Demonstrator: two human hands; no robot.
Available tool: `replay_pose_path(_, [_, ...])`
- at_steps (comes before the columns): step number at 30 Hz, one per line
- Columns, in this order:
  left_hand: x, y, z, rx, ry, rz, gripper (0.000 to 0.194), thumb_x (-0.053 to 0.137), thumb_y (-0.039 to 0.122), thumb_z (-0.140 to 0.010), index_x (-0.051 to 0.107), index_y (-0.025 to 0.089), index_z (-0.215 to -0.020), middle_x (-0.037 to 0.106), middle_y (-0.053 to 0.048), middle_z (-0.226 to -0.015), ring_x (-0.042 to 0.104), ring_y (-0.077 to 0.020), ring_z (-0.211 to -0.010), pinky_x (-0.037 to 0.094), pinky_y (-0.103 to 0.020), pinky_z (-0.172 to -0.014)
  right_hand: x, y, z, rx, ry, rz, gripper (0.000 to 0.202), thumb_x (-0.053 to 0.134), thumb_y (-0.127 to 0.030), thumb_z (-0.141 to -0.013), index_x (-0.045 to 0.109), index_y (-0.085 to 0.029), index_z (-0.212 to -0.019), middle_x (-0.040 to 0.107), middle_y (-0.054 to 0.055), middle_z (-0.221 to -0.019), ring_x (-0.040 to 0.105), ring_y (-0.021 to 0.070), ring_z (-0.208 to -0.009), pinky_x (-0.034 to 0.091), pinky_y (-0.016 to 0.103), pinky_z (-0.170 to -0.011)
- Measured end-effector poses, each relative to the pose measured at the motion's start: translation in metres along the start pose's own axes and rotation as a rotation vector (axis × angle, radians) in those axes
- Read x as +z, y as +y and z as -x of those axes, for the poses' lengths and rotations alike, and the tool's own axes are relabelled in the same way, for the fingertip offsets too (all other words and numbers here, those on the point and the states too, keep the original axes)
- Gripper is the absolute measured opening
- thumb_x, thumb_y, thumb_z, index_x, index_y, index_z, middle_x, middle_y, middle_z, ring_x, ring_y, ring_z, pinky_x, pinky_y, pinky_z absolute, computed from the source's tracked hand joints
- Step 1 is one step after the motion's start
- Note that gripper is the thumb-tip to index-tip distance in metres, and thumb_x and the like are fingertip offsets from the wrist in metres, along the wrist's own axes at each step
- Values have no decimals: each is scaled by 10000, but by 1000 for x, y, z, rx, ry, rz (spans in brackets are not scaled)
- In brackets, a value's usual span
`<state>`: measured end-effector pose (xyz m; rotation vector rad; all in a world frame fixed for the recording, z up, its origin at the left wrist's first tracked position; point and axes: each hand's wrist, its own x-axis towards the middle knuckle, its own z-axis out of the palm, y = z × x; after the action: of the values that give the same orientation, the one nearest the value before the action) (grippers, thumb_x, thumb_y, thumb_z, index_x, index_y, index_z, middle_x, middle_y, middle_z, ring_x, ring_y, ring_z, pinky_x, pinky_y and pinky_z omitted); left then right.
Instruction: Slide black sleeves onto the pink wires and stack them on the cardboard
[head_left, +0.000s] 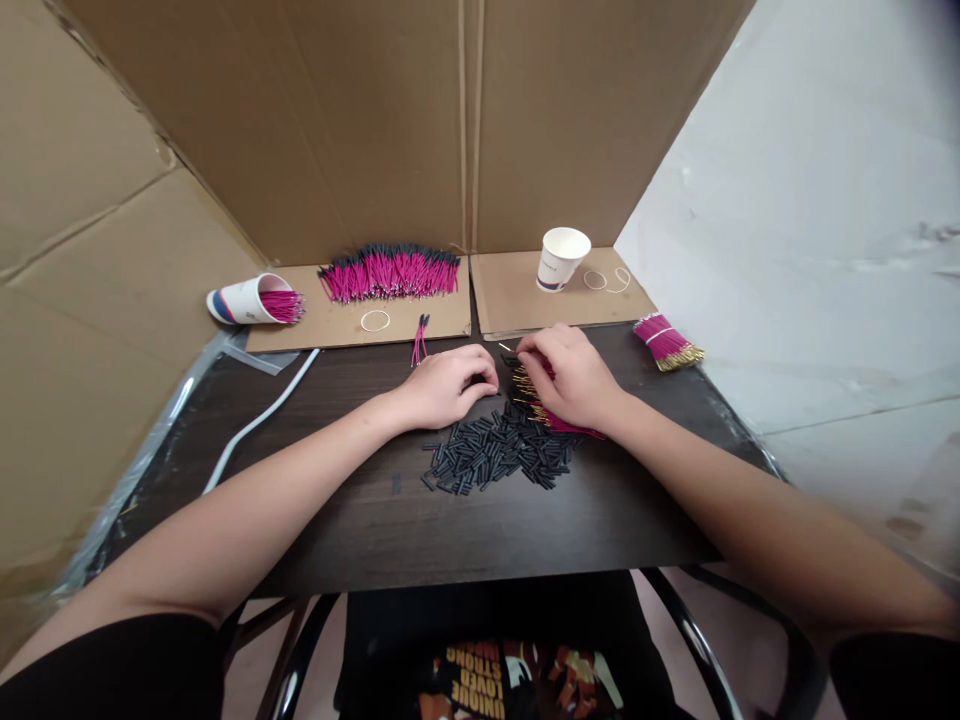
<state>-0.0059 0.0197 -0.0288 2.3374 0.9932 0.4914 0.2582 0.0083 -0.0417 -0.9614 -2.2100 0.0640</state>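
My left hand (454, 385) is closed, thumb and forefinger pinched just above the loose black sleeves. A tiny dark bit shows at those fingertips, too small to name. My right hand (571, 375) also pinches, and a thin bright pin (505, 346) sticks out leftward from its fingertips; the rest of that wire is hidden. Beneath the right hand lie pink wires with gold pins (525, 385), partly covered by the palm. In front of both hands spreads a heap of short black sleeves (499, 452). Several pink wires with black ends (420, 341) lie beyond my left hand.
On cardboard at the back lies a long row of black-capped pink wires (394, 272). A tipped paper cup (244, 300) holds more wires; another cup (561, 258) stands upright. Rubber bands (375, 320) lie nearby. A tied bundle (667, 342) sits at the right edge. Cardboard walls (360, 120) rise behind.
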Motion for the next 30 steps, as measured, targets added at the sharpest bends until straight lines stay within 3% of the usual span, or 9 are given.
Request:
replay_pose_path(4, [1,-1,-1,-56,20,-9,168,660,301,-1080,768,177,-1049,759,-49,-1231,583,-106,-846,439,-300,-824,2,0,-1,-13,51,-62,122,553,-221,-1156,664,-187,-1119,734,102,-1018,666,265,-946,510,428,-873])
replay_pose_path(8, [4,-2,-3,-130,85,72,164,654,290,-1065,745,157,-1035,759,-54,-1019,550,-104,-759,420,-299,-778,3,-4,-2,11,75,-155,117,567,-207,-1145,670,-193,-1092,702,77,-962,637,220,-843,497,376,-771])
replay_pose_path(12, [9,-5,-8,-231,182,461,131,624,260,-1049,678,141,-1040,776,-79,-977,671,-122,-833,513,-283,-824,4,-7,-3,63,110,-213,126,590,-217,-1135,685,-187,-1058,691,55,-909,610,193,-780,467,356,-728])
replay_pose_path(15, [12,-8,-13,-286,220,659,106,666,244,-1005,658,138,-1012,780,-89,-941,657,-100,-774,520,-259,-780,5,-9,-3,95,104,-241,147,597,-238,-1134,698,-183,-1043,696,52,-894,596,186,-757,455,352,-718])
replay_pose_path(22, [8,-6,-17,-346,269,753,187,750,232,-938,706,132,-1090,800,-103,-934,531,-61,-613,397,-244,-599,7,-7,-2,160,102,-279,186,610,-286,-1125,704,-190,-997,691,45,-852,580,189,-734,448,355,-720])
replay_pose_path(30, [7,-4,-16,-317,298,782,170,748,236,-937,693,151,-1074,808,-111,-997,526,-50,-568,397,-255,-543,8,-5,-2,193,95,-303,200,620,-305,-1106,712,-191,-971,679,37,-813,580,191,-724,450,356,-725])
